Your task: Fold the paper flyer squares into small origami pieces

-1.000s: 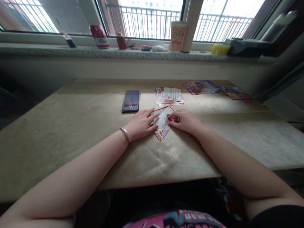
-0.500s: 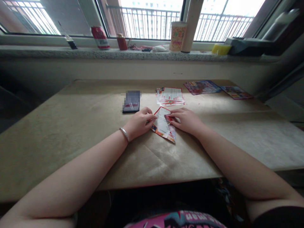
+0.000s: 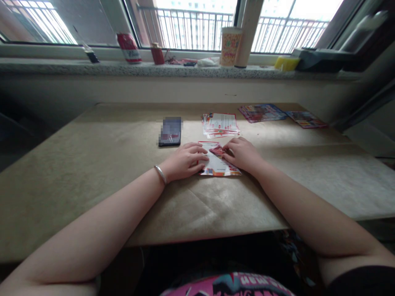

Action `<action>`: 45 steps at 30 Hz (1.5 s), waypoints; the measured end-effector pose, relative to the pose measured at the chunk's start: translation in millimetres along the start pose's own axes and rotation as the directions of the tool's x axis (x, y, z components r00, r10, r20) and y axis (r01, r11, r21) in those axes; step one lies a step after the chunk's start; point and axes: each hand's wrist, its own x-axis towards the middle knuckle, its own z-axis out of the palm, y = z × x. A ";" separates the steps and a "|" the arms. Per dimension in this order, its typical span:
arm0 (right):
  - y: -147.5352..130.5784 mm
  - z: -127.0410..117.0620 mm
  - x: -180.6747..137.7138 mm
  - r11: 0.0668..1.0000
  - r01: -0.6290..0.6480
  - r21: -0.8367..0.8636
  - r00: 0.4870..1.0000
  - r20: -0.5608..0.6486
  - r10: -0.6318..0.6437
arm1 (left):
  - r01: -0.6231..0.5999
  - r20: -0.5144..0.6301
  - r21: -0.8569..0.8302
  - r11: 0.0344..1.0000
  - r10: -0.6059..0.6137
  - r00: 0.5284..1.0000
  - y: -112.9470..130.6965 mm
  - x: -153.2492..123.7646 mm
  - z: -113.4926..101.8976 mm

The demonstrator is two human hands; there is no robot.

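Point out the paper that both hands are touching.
The white sheet between the left hand and right hand, nearest the front edge of the table; the white-topped pile and the colourful papers lie farther back, untouched.

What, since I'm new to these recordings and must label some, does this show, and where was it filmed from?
There is no machine: you see a person's two bare hands, filmed by a camera on their head, looking forward and down. The left hand rests its fingers on a printed sheet lying on the table. The right hand has fingers at a red patch, seemingly a folded-over flap; whether they pinch it is unclear. Beyond lies a stack of papers, with a dark phone-like device to its left and colourful papers to its right.
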 end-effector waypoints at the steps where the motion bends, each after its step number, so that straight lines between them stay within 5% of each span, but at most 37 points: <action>1: 0.5 0.3 -0.6 1.000 0.028 0.006 1.000 0.010 -0.028 | -0.013 0.030 -0.004 1.000 0.014 0.999 0.8 0.1 -0.8; 11: 2.0 13.4 -0.1 0.998 0.056 0.024 0.997 0.042 -0.057 | -0.046 0.145 -0.020 0.999 0.049 0.988 4.1 -0.7 -4.1; 15: 0.9 10.0 2.4 0.998 0.010 0.064 1.000 -0.009 -0.009 | -0.022 0.113 0.022 1.000 0.019 0.993 7.1 0.9 -5.1; 24: 4.0 1.7 -1.0 0.967 0.163 0.198 0.985 0.032 -0.172 | 0.006 0.084 0.095 0.995 -0.014 0.996 7.6 -0.4 -6.3; 31: 3.7 3.2 -1.9 0.955 0.233 0.182 0.962 0.100 -0.254 | -0.018 -0.077 0.158 0.987 0.031 0.997 11.9 -0.9 -9.1; 37: 0.9 5.5 -3.0 0.967 0.228 0.112 0.970 0.057 -0.235 | -0.164 0.034 0.063 0.985 0.162 0.986 13.0 2.7 -6.8; 45: 0.3 0.3 -0.5 0.954 0.240 0.179 0.969 0.007 -0.245 | -0.165 -0.016 -0.060 0.984 0.165 0.986 11.9 2.8 -3.0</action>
